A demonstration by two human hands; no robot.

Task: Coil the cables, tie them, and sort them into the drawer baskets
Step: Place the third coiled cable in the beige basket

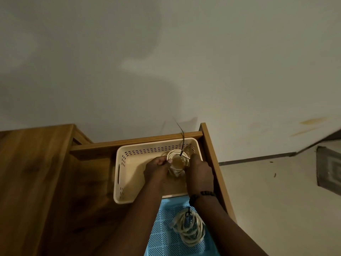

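2 baskets in open drawer (212,156): cream basket (125,174) far, blue basket (166,237) near. 2 white coils: L hand (156,169) + R hand (199,172) both pinching coiled cable (176,154) w/ dark tie (182,139) over cream basket (right end; left half free). Tied coil (190,230) in blue.

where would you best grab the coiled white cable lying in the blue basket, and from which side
Probably from above, pinching the coiled white cable at the dark tie on its far edge. The loops lie flat in the blue basket and are bundled there, so a grip at that spot should lift them together. The right forearm hangs over its right side, so come in from the left.
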